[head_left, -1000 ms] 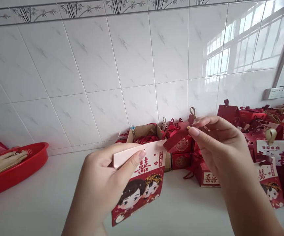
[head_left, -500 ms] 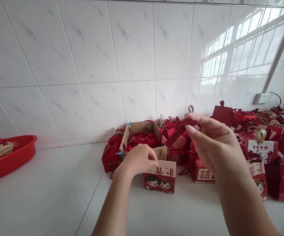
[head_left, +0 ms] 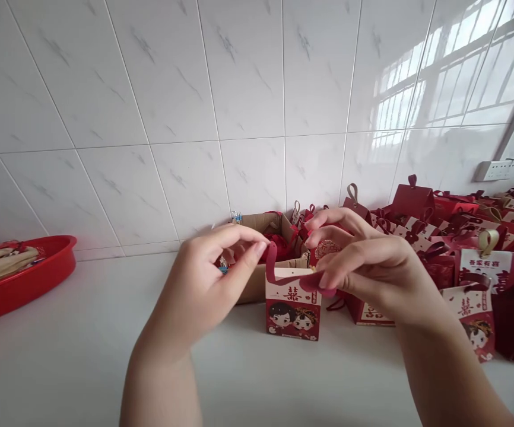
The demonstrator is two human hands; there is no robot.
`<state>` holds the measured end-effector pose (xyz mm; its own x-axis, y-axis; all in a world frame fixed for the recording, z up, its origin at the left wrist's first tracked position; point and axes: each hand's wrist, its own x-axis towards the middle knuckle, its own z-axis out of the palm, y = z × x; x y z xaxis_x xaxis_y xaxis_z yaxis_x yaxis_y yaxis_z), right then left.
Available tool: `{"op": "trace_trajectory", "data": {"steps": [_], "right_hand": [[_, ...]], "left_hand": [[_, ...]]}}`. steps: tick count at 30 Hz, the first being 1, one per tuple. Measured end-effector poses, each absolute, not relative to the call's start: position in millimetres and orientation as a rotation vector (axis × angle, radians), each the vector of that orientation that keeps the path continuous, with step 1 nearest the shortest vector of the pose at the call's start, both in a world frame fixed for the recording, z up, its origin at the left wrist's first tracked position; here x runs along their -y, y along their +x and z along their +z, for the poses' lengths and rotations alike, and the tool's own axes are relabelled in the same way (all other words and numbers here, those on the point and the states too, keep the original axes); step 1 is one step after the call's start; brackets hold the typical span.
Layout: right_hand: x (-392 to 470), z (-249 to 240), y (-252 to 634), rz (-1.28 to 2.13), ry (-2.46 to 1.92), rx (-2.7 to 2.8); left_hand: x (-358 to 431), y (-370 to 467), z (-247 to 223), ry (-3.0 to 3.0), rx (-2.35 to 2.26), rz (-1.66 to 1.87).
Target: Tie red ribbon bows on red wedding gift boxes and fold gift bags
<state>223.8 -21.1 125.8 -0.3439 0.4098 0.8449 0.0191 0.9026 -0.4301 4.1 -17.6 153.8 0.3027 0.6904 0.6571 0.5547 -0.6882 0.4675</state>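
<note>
A dark red ribbon strap (head_left: 284,280) stretches between my two hands, above and in front of a small gift box. My left hand (head_left: 215,281) pinches one end of it between thumb and forefinger. At the other end, my right hand (head_left: 364,267) has thumb and fingers closed on the looped part, its other fingers spread. Upright on the counter, the red and cream gift box (head_left: 293,320) shows two cartoon faces and red characters. Its top is partly covered by the ribbon. Neither hand visibly grips the box.
Behind the gift box stands an open cardboard box (head_left: 257,220) with red ribbons inside. Many finished-looking red gift boxes (head_left: 412,201) crowd the right side against the tiled wall (head_left: 252,89). At the left lies a red plastic basket (head_left: 56,276) on the white counter (head_left: 83,356).
My left hand has left the gift box's top and now pinches one end of the ribbon. My right hand has lowered, bringing the ribbon down in front of the box. The view has shifted slightly.
</note>
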Motion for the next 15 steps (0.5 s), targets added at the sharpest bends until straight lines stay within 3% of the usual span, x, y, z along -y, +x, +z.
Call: {"op": "trace_trajectory", "data": {"steps": [5, 15], "right_hand": [[26.7, 126.3, 222.9, 0.409, -0.235, 2.006], [32.2, 128.2, 222.9, 0.115, -0.307, 2.017]], "left_hand": [[39.4, 17.5, 152.5, 2.499, -0.881, 1.127], [35.8, 19.5, 150.4, 2.302, -0.87, 1.018]]}}
